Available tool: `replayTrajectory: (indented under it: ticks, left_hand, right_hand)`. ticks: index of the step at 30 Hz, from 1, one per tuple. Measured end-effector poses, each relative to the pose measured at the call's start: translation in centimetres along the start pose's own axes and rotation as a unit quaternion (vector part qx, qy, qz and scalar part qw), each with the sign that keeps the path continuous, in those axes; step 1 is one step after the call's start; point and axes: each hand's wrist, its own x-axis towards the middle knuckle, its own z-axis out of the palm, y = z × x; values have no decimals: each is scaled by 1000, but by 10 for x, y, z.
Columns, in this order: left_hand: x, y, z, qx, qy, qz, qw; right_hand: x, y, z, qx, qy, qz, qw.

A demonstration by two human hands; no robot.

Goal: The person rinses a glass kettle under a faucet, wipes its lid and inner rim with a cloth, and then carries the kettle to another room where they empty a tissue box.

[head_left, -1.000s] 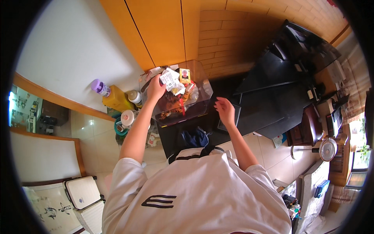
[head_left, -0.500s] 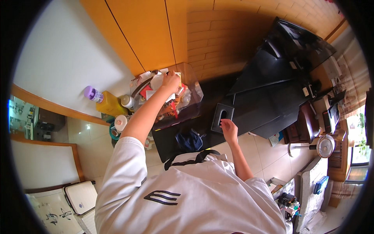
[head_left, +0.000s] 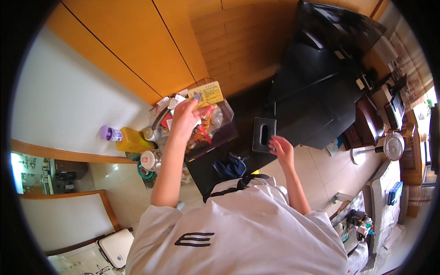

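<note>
My left hand is closed on a flat yellow packet with small print, held up by one edge above a clear plastic bin. In that bin lies a jumble: white papers, a red packet, an orange-brown item and a red ribbon. My right hand hovers beside a black tissue box with an oval slot. Its fingers are loosely bent and apart, and nothing shows in them. Between the bin and my body a dark blue cloth item lies on the black cabinet top.
A yellow jug, a purple-lidded container and a jar with a pinkish lid stand left of the bin. The black surface runs right toward a television. A fan and a suitcase are farther off.
My left hand has risen out of the bin with the yellow packet, which now faces up in plain view. My right hand has moved slightly right, off the tissue box. The view has shifted.
</note>
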Motion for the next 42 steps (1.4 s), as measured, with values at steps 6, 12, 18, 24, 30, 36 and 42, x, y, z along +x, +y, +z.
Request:
replayTrajectory:
  ticks: [6,12,18,24,30,36,42]
  left_hand:
    - [-61,-42,70,101,-79,-45,991]
    - [-89,-92,30,369,5,75,926]
    - [-121,-88,-10,448,39,-4,893]
    - [-138,-101,6,465,24,-30,885]
    - [-139,-105,30,490,24,13,872]
    - [-165,-95,-20,513,182,27,838]
    - [-91,-88,-75,597,303,136,731]
  right_hand:
    - [-16,-109,71,62,-181,-97,977]
    - [-2,-47,39,100,-98,19,990]
    - [9,105,-92,131,177,232,947]
    - [69,90,-148,226,176,123,950]
    - [103,146,-173,256,230,261,902]
    - [19,248,-148,-37,51,329,942]
    - [-28,354,-251,-533,-214,186,798]
